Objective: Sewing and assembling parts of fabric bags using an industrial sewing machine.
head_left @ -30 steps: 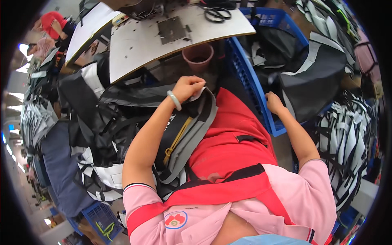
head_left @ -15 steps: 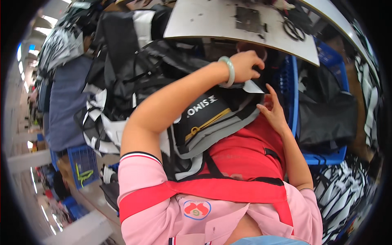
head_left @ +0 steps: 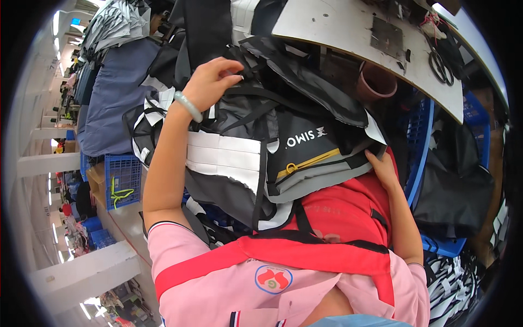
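Lying across the red apron (head_left: 348, 204), below the near edge of the tabletop (head_left: 327, 22): one black-and-grey bag piece (head_left: 294, 150) with yellow zip (head_left: 311, 162); white panel (head_left: 223, 158) adjoining at left. Right hand (head_left: 384, 172): gripping the piece's right edge, thumb uppermost, fingers partly hidden. Left hand (head_left: 210, 84): fingers loosely curled, thumb apart, over black fabric (head_left: 206, 38); contact cannot be told. Left wrist: pale bangle (head_left: 188, 106). Tabletop, near right corner: scissors (head_left: 437, 64). Beneath its near edge: pink bucket (head_left: 375, 83).
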A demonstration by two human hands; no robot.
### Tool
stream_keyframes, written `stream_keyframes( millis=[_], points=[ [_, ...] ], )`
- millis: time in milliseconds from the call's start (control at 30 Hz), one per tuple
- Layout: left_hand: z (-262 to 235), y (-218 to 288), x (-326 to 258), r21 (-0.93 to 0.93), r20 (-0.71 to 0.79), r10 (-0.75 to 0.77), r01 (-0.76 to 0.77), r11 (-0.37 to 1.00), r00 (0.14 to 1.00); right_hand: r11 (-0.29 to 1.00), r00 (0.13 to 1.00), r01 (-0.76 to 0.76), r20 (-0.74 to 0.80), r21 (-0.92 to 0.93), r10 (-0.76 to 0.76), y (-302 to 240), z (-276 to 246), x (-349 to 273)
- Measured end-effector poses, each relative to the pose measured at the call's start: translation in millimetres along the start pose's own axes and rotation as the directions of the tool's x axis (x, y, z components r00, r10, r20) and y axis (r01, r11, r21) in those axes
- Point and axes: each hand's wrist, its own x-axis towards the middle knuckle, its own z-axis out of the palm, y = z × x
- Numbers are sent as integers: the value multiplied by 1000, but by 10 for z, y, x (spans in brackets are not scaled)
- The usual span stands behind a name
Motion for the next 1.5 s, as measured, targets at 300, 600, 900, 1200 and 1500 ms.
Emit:
stream_keyframes(
  millis=[300,600,900,1200,1500],
  points=[
    [508,-958,-201,-110,63,-239,245,963,969,980,984,-174,-43,-94,171,-224,-65,-135],
    [656,-664,-227,-305,192,-169,223,926,967,972,883,175,-412,-158,-226,-836,-1309,-1425],
    [48,38,-417,-492,152,-107,169,854,983,960,973,-165,-195,-225,122,-913,-1249,-1107],
    [24,973,-1129,-161,105,241,-223,962,965,667,932,7,-237,-745,-275,-1240,-854,-966],
    [244,793,-847,-220,208,228,-181,958,951,428,833,297,13,-853,-553,-1450,-601,-529]
  ],
)
